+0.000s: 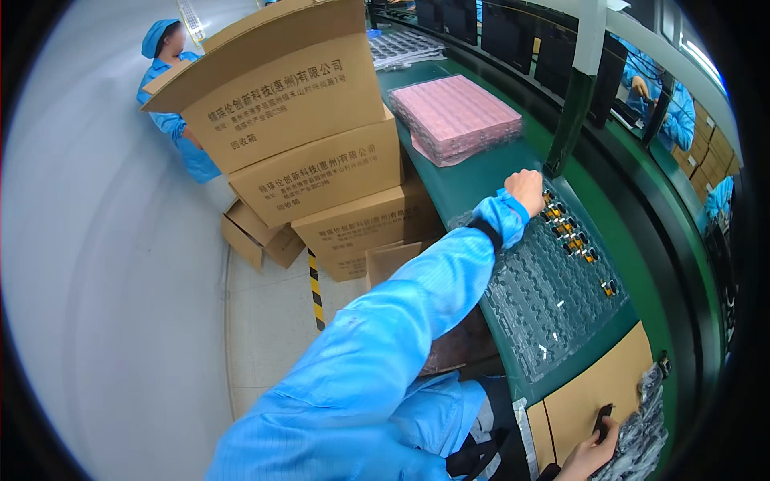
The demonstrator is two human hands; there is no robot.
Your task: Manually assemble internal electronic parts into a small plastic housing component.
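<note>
My left hand point(525, 191), in a blue sleeve with a black wrist band, reaches to the far end of a clear plastic tray point(533, 297) on the green bench. Its fingers are closed; what they hold, if anything, is hidden. Beside it, small black-and-orange parts point(571, 239) sit in the tray's pockets, with another such part point(609, 288) nearer me. My right hand point(592, 458), at the lower right, is closed on a small black part point(603, 420) over a brown cardboard sheet point(597, 385). A few white bits point(545, 351) lie in the tray.
Pink bubble-wrap sheets point(457, 112) are stacked farther along the bench, with more trays point(401, 48) behind. Tall cardboard boxes point(313, 172) stand left of the bench. A green post point(573, 120) rises near my left hand. Crumpled plastic bags point(642, 429) lie beside my right hand. People in blue point(172, 96) stand beyond.
</note>
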